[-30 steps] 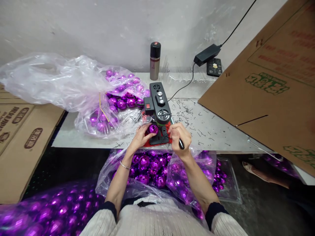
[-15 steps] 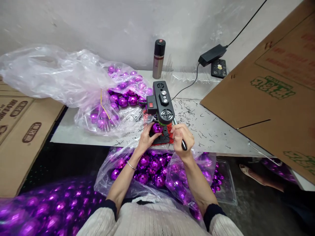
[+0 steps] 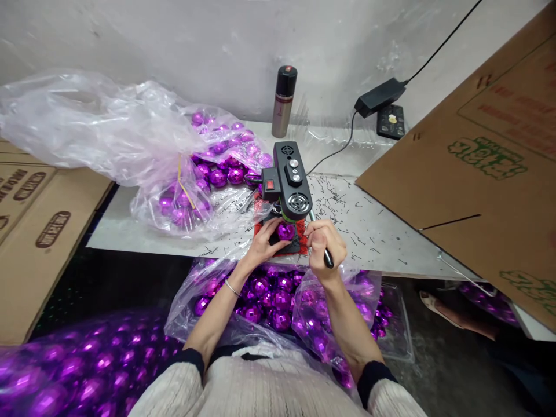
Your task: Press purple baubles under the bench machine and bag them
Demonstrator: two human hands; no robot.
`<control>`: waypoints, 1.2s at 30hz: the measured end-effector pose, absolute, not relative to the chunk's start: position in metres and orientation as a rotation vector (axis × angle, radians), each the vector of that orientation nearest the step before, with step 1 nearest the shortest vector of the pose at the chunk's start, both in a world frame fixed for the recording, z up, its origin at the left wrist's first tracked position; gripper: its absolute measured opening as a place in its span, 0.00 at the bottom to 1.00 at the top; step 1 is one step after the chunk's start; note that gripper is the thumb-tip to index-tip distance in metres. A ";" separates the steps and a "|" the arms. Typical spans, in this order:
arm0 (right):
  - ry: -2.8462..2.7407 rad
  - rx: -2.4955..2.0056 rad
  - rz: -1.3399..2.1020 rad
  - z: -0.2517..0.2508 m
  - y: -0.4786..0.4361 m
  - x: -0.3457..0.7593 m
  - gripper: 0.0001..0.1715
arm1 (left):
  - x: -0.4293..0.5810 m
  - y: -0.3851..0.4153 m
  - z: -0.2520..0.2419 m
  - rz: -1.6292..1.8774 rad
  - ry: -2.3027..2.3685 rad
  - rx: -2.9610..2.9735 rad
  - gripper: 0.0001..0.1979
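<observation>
My left hand has its thumb and fingers around a shiny purple faceted ball ornament, on the dark base of a small black bench drill press. The ball sits below the machine's head; whether a bit touches it is hidden. My right hand is closed around the drill press lever, whose black grip sticks out below the fist. Under the machine lies a red mat. Just below the table edge, purple balls fill a clear plastic bag on my lap.
A large clear bag of purple balls lies on the left of the table. Behind stand a spray can and a power adapter. Cardboard boxes flank both sides. Dark shavings litter the tabletop. A person's foot shows at right.
The purple ball has moved slightly right and toward me on the base, with my left hand following it. My right hand stays on the lever. The view has shifted a little.
</observation>
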State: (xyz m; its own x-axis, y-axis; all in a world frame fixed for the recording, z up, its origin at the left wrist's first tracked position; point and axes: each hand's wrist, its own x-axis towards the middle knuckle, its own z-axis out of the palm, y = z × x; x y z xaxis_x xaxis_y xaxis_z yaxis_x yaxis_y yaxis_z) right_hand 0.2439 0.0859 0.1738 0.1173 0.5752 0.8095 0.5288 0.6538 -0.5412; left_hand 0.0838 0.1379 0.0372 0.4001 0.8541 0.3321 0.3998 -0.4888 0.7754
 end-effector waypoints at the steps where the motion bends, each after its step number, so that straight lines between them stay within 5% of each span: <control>1: -1.527 -0.957 0.046 0.174 0.086 0.244 0.19 | 0.085 0.138 0.037 0.984 1.072 2.050 0.35; 36: -1.447 -0.899 -0.118 0.105 0.095 0.244 0.21 | 0.084 0.138 0.030 0.967 1.157 2.058 0.32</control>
State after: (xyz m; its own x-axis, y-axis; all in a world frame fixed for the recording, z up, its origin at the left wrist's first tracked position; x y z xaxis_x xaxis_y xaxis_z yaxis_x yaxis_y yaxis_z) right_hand 0.2443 0.0948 0.1049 0.1789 0.4384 0.8808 0.5756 0.6794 -0.4550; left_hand 0.0836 0.1385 0.0304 0.3603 0.8809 0.3070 0.4589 -0.4539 0.7638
